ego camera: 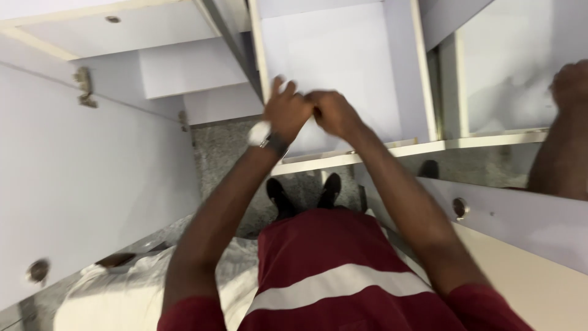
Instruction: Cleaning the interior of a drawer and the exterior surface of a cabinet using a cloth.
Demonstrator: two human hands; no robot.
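Observation:
Both of my hands meet in front of an open white cabinet compartment (343,55). My left hand (285,112), with a wristwatch (264,137) on its wrist, is raised against the cream front edge of a vertical cabinet panel (257,55), its fingers partly curled. My right hand (334,113) is closed like a fist and touches the left hand's fingers. Motion blur hides whether anything small is between them. Below the arms I see my maroon shirt with a white stripe (331,285) and my dark shoes (304,193).
An open white cabinet door (79,184) with a round knob (38,270) hangs at the left. A drawer front with a knob (460,207) juts out at the right. Another arm and hand (563,135) show at the right edge. The floor is grey speckled stone (220,153), with white cloth (122,294) lying on it.

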